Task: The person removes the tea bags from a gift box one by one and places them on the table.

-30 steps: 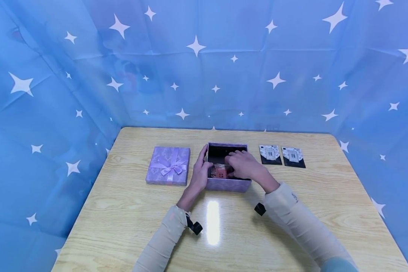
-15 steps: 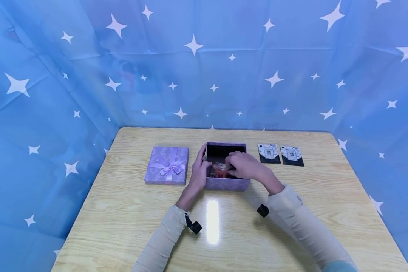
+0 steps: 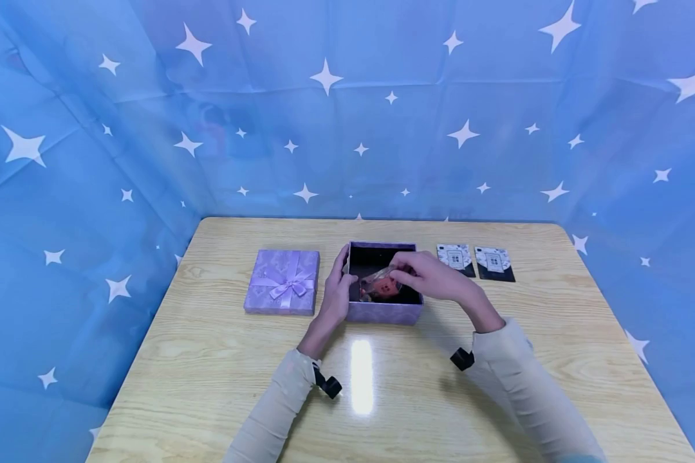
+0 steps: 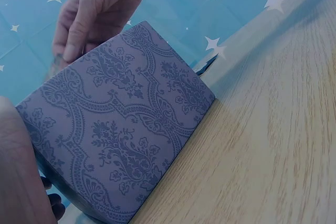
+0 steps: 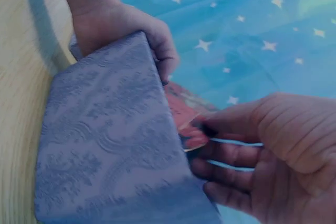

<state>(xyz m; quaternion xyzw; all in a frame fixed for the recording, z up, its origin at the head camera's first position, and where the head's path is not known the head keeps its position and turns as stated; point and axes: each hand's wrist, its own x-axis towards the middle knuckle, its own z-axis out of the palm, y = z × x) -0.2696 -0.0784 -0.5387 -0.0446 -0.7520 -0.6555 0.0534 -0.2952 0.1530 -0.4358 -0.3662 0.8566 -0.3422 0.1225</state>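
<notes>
An open purple patterned box [image 3: 385, 314] with a dark inside stands at the middle of the table. My left hand [image 3: 334, 294] grips its left wall, thumb over the rim and fingers along the outside. Between thumb and fingers, my right hand [image 3: 431, 276] pinches a clear packet with a red label [image 3: 385, 287] at the box's opening. In the right wrist view, the red packet [image 5: 185, 116] shows tilted above the rim, partly hidden by the box wall. The left wrist view shows mostly the box's patterned side [image 4: 121, 119], which hides the packet's lower part.
Left of the box lies its purple lid [image 3: 260, 297] with a ribbon bow. Two black-and-white flat sachets [image 3: 455, 258] lie side by side behind the right hand. A blue star-printed curtain [image 3: 347, 116] surrounds the back and sides of the wooden table [image 3: 208, 386].
My right hand has risen and drawn back to the right, and the packet has come up and tilted within the box's opening. The left hand keeps its grip on the box.
</notes>
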